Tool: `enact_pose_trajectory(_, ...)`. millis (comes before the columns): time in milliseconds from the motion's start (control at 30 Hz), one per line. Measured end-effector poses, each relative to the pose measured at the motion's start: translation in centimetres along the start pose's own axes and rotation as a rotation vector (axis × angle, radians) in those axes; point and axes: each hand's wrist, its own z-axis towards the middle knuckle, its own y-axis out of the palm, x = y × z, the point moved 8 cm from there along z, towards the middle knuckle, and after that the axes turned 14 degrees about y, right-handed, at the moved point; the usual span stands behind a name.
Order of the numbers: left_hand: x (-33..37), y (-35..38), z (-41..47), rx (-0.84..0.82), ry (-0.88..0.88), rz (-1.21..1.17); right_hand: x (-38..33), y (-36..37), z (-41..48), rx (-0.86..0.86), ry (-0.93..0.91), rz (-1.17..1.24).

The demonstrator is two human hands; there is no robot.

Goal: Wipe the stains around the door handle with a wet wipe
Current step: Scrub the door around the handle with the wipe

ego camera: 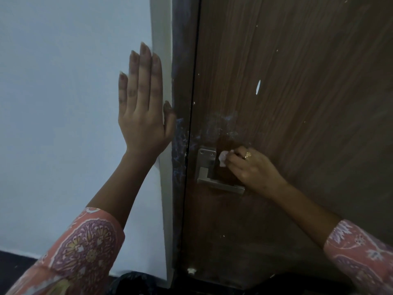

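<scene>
A brown wooden door (297, 103) carries a square metal door handle (207, 170) with a horizontal lever along its bottom. Whitish smears (221, 126) mark the wood just above the handle, and more cover the dark door frame (179, 145) to its left. My right hand (251, 167) is closed on a small crumpled wet wipe (223, 159), pressing it against the door right beside the handle plate. My left hand (141, 107) lies flat with fingers spread on the pale wall (63, 103), its thumb touching the frame.
A white trim strip (163, 188) runs between wall and dark frame. White chips dot the door, the biggest (258, 87) well above the handle. A small white scrap (191, 271) lies at the door's foot. Dark floor shows below.
</scene>
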Motion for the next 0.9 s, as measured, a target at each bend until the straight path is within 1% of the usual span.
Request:
enact_pose_trajectory(100, 0.0, 0.1, 0.0, -0.004, -0.004, -0.001, 1.1, -2.2, 2.4, 0.129, 0.170, 0.086)
enact_pose_trajectory(167, -0.1, 0.1, 0.0, -0.008, -0.013, -0.006, 0.8, -2.2, 2.9, 0.162, 0.251, 0.124)
enact_pose_trajectory(200, -0.1, 0.1, 0.0, -0.010, -0.014, -0.006, 0.4, -1.7, 2.8, 0.144, 0.248, 0.123)
enact_pose_trajectory(300, 0.0, 0.1, 0.0, -0.010, -0.012, 0.006, -0.7, 0.2, 0.8, 0.005, 0.177, 0.087)
enact_pose_trajectory(367, 0.0, 0.1, 0.0, -0.010, -0.012, 0.012, 0.1, 0.6, -0.4, -0.053, 0.187, 0.103)
enact_pose_trajectory(433, 0.0, 0.1, 0.1, -0.009, -0.014, 0.017, 1.4, -0.1, -0.6, -0.041, 0.252, 0.144)
enact_pose_trajectory(533, 0.1, 0.0, 0.1, 0.000, -0.014, 0.022, 3.0, -2.0, 0.7, 0.072, 0.387, 0.171)
enact_pose_trajectory(600, 0.1, 0.0, 0.1, 0.002, -0.015, 0.022, 2.8, -2.1, 1.6, 0.123, 0.443, 0.206)
enact_pose_trajectory(667, 0.1, -0.1, 0.1, 0.001, -0.016, 0.016, 1.6, -1.0, 1.9, 0.085, 0.433, 0.212)
enact_pose_trajectory(767, 0.1, -0.2, 0.1, -0.001, -0.016, 0.013, 0.1, 1.2, -0.4, -0.052, 0.356, 0.195)
enact_pose_trajectory(800, 0.1, -0.2, 0.1, -0.003, -0.016, 0.015, 0.3, 1.4, -1.5, -0.081, 0.355, 0.204)
enact_pose_trajectory(833, 0.1, -0.1, 0.1, -0.004, -0.018, 0.021, 0.8, 1.3, -2.3, -0.093, 0.372, 0.224)
enact_pose_trajectory(900, 0.1, 0.0, 0.1, -0.005, -0.021, 0.032, 2.4, 0.2, -3.1, -0.051, 0.438, 0.248)
